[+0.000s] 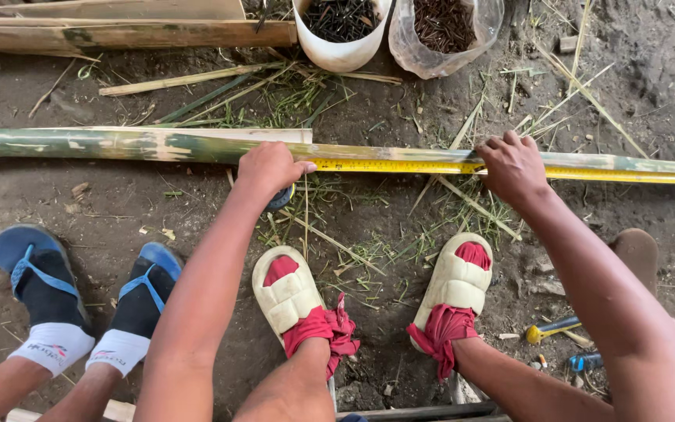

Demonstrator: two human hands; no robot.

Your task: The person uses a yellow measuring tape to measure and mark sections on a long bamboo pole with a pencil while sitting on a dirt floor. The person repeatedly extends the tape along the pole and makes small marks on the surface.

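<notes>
A long green bamboo pole point(119, 144) lies across the dirt floor from left to right. A yellow measuring tape point(388, 166) is stretched along its top. My left hand point(269, 170) presses the tape's case end against the pole near the middle, thumb on the tape. My right hand point(513, 168) pinches the tape against the pole further right. My feet in cream sandals with red socks point(291, 293) stand just below the pole.
Another person's feet in blue flip-flops and dark socks point(44, 285) stand at the left. A white bucket point(339, 48) and a clear bag of dark nails point(443, 31) sit beyond the pole. Split bamboo point(126, 33) lies at the top left. Small tools point(552, 328) lie at the right.
</notes>
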